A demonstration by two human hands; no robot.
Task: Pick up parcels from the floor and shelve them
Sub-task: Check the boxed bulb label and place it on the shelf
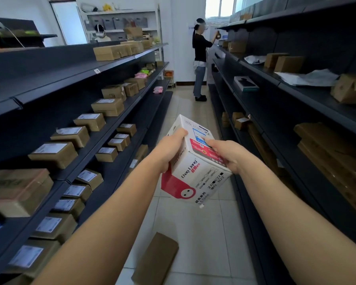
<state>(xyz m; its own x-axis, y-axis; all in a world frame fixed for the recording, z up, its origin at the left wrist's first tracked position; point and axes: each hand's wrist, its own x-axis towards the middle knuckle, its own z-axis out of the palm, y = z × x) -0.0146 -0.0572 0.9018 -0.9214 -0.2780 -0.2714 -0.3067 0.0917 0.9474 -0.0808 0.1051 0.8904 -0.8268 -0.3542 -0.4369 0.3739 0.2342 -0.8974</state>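
A white and red printed box point(193, 173) is held tilted in mid-air over the aisle, at about waist height. My left hand point(169, 150) grips its left side with the thumb on the top edge. My right hand point(227, 154) grips its right side, fingers over the red label. On the tiled floor below lies a flat brown cardboard parcel point(156, 260), apart from both hands. Dark shelves on the left point(103, 138) carry several labelled brown parcels.
Dark shelves on the right point(275, 112) hold several brown boxes and grey bags. A person point(199, 58) stands at the far end of the aisle, facing the right shelves. The tiled floor point(193, 223) runs between the two shelf rows.
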